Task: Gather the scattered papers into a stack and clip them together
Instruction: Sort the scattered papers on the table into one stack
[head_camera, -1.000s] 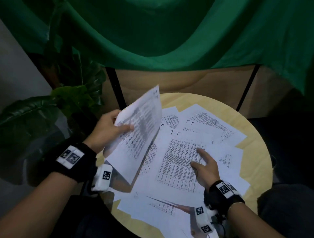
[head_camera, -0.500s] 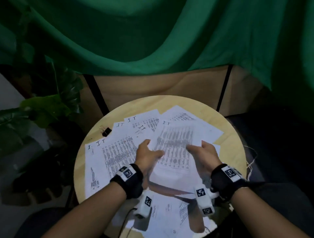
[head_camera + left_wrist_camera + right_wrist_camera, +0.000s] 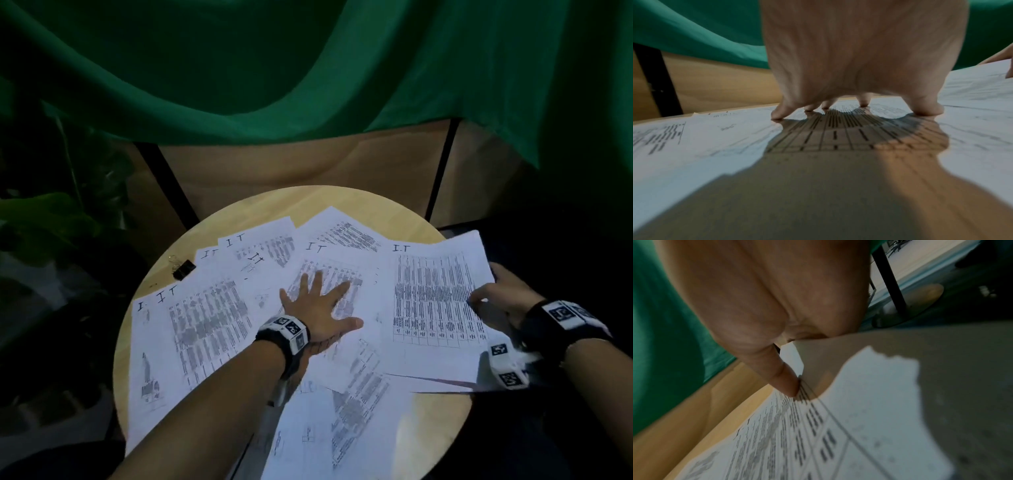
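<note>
Several white printed papers lie scattered and overlapping across the round wooden table. My left hand presses flat, fingers spread, on a sheet near the middle. My right hand pinches the right edge of a table-printed sheet at the table's right side, thumb on top, the other fingers hidden under the paper. A black binder clip sits on bare wood at the far left, apart from both hands.
A green cloth hangs behind the table over a wooden panel with black posts. A dark leafy plant stands to the left. Papers overhang the table's near edge.
My left hand laid down the sheets it held up and now presses flat on the pile. My right hand has moved to the right edge and taken hold of a sheet there.
</note>
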A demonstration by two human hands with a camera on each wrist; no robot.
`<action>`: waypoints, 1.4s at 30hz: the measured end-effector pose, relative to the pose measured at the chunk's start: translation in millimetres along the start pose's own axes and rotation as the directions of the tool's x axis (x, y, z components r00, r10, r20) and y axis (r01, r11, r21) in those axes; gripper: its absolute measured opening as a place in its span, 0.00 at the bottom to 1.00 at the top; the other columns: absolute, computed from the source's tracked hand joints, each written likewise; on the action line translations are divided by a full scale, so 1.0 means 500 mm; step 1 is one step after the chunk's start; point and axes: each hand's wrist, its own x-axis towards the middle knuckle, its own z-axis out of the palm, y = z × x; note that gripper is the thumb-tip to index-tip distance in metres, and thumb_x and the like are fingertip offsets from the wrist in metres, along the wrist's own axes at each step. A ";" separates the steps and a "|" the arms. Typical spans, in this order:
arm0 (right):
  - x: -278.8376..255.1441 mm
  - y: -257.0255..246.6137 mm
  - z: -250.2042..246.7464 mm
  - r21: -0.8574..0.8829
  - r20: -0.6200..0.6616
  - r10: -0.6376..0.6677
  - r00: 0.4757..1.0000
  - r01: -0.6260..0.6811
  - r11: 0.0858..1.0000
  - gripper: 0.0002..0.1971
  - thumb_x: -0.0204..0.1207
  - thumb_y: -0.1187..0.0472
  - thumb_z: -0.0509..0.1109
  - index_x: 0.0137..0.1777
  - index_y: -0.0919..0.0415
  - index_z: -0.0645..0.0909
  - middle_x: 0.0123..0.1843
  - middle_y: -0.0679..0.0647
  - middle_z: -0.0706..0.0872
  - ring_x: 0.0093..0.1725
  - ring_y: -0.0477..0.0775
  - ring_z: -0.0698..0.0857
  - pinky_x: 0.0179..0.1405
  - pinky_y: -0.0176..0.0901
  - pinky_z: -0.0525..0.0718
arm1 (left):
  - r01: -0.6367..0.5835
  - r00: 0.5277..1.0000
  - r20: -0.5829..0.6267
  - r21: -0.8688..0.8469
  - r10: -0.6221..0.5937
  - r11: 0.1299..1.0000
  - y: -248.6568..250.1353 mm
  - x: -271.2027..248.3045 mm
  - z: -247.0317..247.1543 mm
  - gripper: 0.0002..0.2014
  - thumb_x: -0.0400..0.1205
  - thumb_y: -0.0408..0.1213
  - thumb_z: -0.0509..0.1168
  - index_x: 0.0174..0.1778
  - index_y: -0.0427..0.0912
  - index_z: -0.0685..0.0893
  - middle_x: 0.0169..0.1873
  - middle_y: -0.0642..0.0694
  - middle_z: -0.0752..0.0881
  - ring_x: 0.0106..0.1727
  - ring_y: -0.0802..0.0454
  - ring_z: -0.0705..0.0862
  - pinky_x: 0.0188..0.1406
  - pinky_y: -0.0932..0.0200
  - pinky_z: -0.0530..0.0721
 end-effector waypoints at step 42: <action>-0.127 -0.100 0.531 0.232 0.565 -0.126 0.815 -0.010 0.973 0.35 0.68 0.53 0.89 0.76 0.56 0.84 0.74 0.56 0.88 0.70 0.55 0.88 0.72 0.59 0.83 | -0.293 0.860 -0.273 -0.956 -0.432 0.022 -0.269 -0.281 -0.110 0.20 0.82 0.26 0.81 0.69 0.36 0.87 0.56 0.43 0.98 0.56 0.42 0.98 0.53 0.46 0.97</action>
